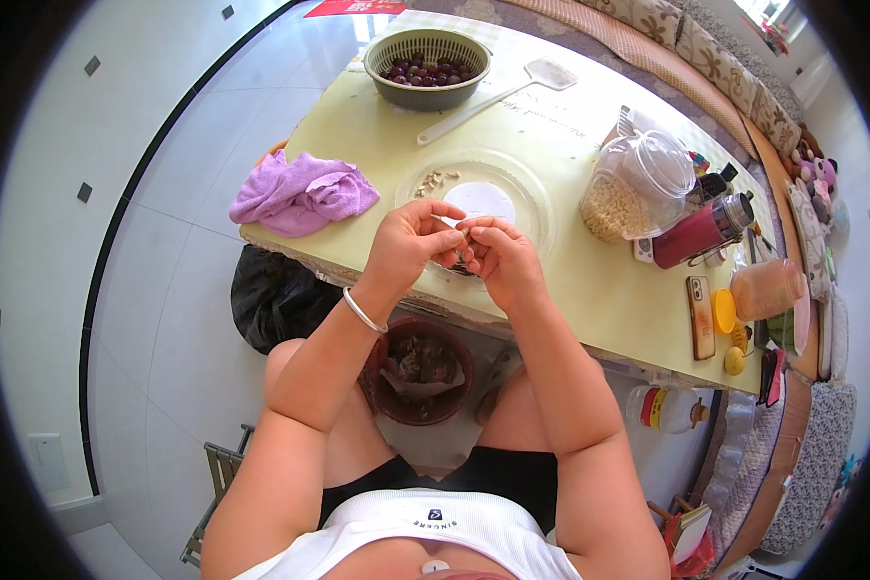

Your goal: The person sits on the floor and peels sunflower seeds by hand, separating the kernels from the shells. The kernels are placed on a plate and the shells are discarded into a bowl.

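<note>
My left hand (418, 235) and my right hand (506, 259) meet over the near part of a clear round plate (543, 188). Both pinch with thumb and fingers at one spot, where a small brownish piece, too small to name, shows between the fingertips. Several small pale kernels (437, 181) lie on the far left of the plate. A white round disc (479, 199) sits at its middle. Below my fingertips, small dark pieces (462, 270) are partly hidden by my hands.
A colander (427, 95) of dark red fruit and a white slotted turner (493, 104) lie beyond the plate. To the left is a purple cloth (304, 193); to the right, a tub of pale kernels (613, 208), a bottle (696, 232) and a phone (701, 317). Beneath the table edge stands a bin (420, 372).
</note>
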A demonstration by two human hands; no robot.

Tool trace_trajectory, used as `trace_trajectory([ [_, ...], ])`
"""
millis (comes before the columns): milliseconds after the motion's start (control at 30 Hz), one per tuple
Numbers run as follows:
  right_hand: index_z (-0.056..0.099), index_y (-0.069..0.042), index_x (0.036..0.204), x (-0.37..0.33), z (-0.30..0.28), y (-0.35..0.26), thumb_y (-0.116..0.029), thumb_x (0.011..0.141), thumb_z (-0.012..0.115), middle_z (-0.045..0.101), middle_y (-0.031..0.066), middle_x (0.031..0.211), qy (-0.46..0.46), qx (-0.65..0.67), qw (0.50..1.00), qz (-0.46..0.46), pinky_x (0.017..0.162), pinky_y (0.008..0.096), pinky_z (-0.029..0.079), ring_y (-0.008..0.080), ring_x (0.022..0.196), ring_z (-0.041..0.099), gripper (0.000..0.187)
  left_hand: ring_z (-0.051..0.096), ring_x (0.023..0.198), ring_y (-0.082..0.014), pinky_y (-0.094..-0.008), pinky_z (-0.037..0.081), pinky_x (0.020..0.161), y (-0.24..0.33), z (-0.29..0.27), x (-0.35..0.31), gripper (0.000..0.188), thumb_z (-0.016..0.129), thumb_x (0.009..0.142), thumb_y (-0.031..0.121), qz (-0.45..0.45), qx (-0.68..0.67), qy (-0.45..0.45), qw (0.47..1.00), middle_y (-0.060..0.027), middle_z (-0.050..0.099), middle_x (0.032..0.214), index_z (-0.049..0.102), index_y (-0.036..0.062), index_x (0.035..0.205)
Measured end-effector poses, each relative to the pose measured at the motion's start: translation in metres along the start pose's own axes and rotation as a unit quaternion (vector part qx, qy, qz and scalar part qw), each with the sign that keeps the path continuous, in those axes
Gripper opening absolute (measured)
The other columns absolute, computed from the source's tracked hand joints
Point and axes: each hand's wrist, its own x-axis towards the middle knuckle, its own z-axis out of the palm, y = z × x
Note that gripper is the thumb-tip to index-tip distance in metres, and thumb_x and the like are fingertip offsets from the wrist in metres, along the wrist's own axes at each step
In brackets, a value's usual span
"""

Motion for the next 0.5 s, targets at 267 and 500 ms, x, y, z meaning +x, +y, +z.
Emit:
trace_trajectory([
  [267, 0.062, 0.001, 0.089, 0.0011, 0.0006, 0.0025, -0.004, 0.085, 0.060, 0.064, 0.0076, 0.078, -0.007, -0.029, 1.000, -0.009, 0.053, 0.0208, 0.042, 0.0092, 0.062, 0.055, 0.006, 0.063, 0.064, -0.0117, -0.0215, 0.050, 0.057, 0.0002, -0.0024, -0.0007, 0.017, 0.066, 0.083, 0.003, -0.031, -0.016, 0.015, 0.999, -0.0092, 0.068, 0.081, 0.059, 0.0007, 0.099],
  [500, 0.061, 0.000, 0.084, 0.0015, -0.0030, 0.0036, -0.001, 0.081, 0.060, 0.063, 0.0067, 0.074, 0.004, -0.027, 1.000, -0.005, 0.051, 0.0205, 0.039, 0.0085, 0.058, 0.052, 0.003, 0.062, 0.063, -0.0111, -0.0215, 0.050, 0.055, 0.0002, -0.0035, -0.0006, 0.015, 0.067, 0.082, 0.002, -0.055, -0.064, -0.015, 0.996, -0.0084, 0.068, 0.080, 0.060, 0.0023, 0.095],
])
